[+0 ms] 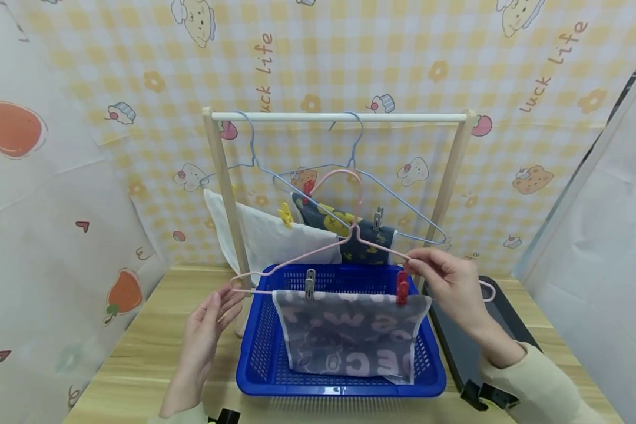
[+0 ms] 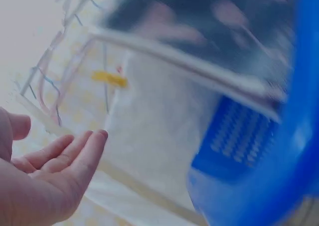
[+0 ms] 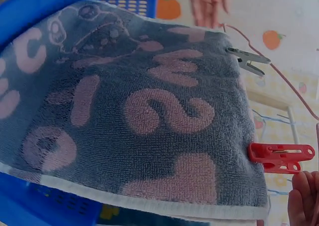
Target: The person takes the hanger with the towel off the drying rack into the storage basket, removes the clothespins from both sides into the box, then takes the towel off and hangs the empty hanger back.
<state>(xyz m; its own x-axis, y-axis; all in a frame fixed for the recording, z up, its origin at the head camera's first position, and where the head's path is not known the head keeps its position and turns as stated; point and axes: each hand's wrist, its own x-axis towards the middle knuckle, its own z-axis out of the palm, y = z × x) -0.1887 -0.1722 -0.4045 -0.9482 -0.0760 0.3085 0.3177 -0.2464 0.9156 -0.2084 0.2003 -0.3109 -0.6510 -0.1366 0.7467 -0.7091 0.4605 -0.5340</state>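
In the head view, a pink wire hanger (image 1: pixel 354 231) is held above the blue basket. A grey towel (image 1: pixel 350 335) with pink letters hangs from its lower bar, fastened by a grey clothespin (image 1: pixel 310 285) and a red clothespin (image 1: pixel 402 288). My right hand (image 1: pixel 450 288) pinches the hanger's right shoulder between thumb and fingers. Close by the hanger's left end is my left hand (image 1: pixel 206 330), its fingers extended; the left wrist view shows this hand (image 2: pixel 55 181) with palm and fingers uncurled. Towel (image 3: pixel 149 111) and red clothespin (image 3: pixel 280 156) appear large in the right wrist view.
Behind stands a wooden rack with a white bar (image 1: pixel 307 117). Two blue hangers there carry a white cloth (image 1: pixel 275 238) and a dark cloth (image 1: pixel 360 250). The blue basket (image 1: pixel 291 388) sits in front, with a dark tray (image 1: pixel 461 335) to its right.
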